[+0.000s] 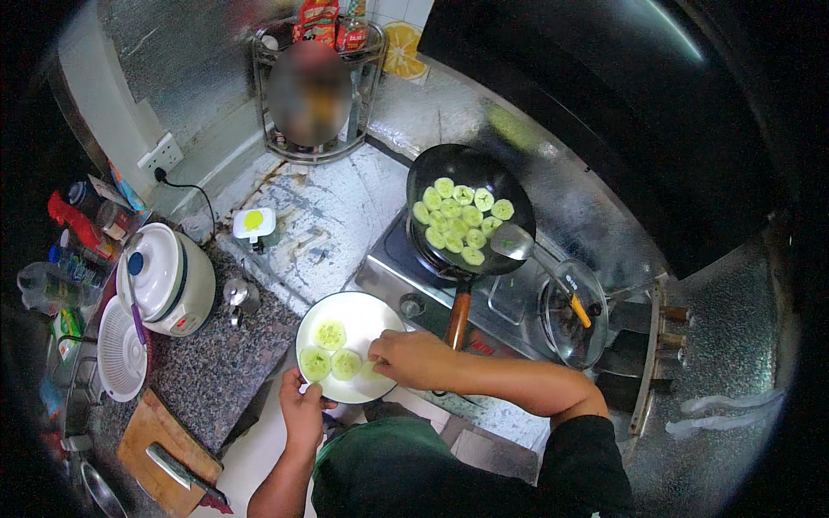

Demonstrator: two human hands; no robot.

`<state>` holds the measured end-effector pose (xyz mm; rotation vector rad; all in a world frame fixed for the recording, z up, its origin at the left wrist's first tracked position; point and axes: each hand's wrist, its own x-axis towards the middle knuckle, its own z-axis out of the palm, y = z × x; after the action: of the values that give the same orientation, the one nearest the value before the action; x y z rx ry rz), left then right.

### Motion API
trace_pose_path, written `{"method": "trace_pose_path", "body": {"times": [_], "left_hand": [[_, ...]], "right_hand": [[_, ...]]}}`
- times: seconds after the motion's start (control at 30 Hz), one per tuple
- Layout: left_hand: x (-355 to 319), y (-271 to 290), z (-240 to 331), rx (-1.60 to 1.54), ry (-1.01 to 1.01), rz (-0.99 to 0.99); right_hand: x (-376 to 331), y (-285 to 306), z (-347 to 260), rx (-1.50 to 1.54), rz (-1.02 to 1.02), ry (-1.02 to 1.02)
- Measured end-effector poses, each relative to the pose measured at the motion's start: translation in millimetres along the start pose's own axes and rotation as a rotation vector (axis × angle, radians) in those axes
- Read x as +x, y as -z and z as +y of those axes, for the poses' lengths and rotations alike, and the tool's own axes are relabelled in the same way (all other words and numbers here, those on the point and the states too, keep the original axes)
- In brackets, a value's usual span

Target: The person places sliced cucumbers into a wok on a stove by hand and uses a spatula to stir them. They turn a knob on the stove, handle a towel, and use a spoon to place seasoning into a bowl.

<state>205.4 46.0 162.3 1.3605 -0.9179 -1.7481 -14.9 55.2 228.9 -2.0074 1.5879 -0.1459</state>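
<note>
At stove front | left hand [302,407] clamped on near rim of white plate [367,315], held up off counter | right hand [413,358] over plate, fingertips pinched on a cucumber slice [373,371] at plate's right edge | three more slices [330,335] on plate | black wok [471,211] on gas stove [518,302] full of slices, ladle [514,242] resting inside | rice cooker [168,276] left on counter.

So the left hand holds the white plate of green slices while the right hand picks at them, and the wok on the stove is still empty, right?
Not quite. The head view shows the wok already filled with green slices, not empty. The rest holds: the left hand holds the white plate, and the right hand picks at the slices on it.
</note>
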Motion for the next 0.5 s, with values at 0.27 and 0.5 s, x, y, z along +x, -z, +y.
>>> {"method": "trace_pose_path", "body": {"times": [0.27, 0.5], "left_hand": [[16.4, 16.7, -21.3, -0.056, 0.069, 0.062], [18.8, 23.4, -29.2, -0.027, 0.102, 0.116]], "right_hand": [[-72.1, 84.3, 87.0, -0.219, 0.669, -0.247], [-86.1, 77.9, 158.0, -0.652, 0.595, -0.36]]}}
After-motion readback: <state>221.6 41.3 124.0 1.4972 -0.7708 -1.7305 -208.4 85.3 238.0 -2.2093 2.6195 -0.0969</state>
